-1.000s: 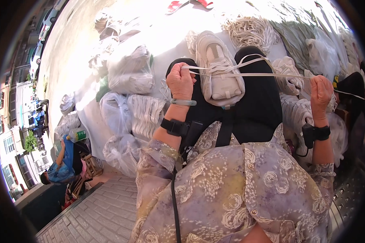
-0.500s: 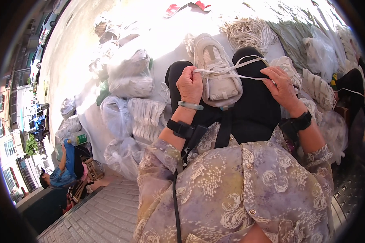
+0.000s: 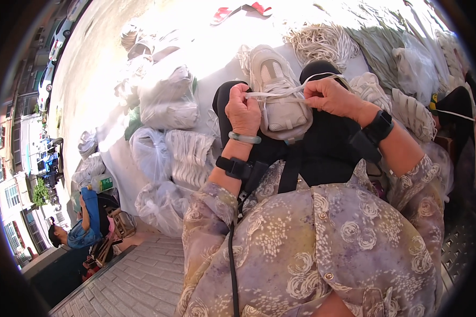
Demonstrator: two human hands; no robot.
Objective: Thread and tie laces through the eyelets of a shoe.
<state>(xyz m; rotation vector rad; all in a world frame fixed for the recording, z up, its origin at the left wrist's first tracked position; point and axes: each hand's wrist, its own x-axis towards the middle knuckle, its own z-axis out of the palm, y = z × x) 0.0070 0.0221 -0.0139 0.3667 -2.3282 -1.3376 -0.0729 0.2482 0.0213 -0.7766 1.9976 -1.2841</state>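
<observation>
A pale beige sneaker [image 3: 286,119] rests between my knees, its toe pointing away from me. White shoelaces [image 3: 274,95] run across its upper. My left hand [image 3: 242,112] pinches a lace just left of the shoe. On the other side, my right hand [image 3: 330,98] has thumb and fingertips closed on a lace close to the shoe's right edge. Between the two hands the laces stretch nearly level. One lace loops over my right knee behind the right hand.
Bundles of white shoes [image 3: 190,153] and clear plastic bags [image 3: 150,148] lie to my left. A heap of loose laces [image 3: 322,45] is beyond my right knee, with more shoes [image 3: 410,116] at right. Another person [image 3: 82,232] sits at far left, near brick paving [image 3: 127,274].
My right hand has moved left, from out over the right thigh to the shoe's edge, and now pinches the lace there. The left hand stays nearly in place, still holding its lace.
</observation>
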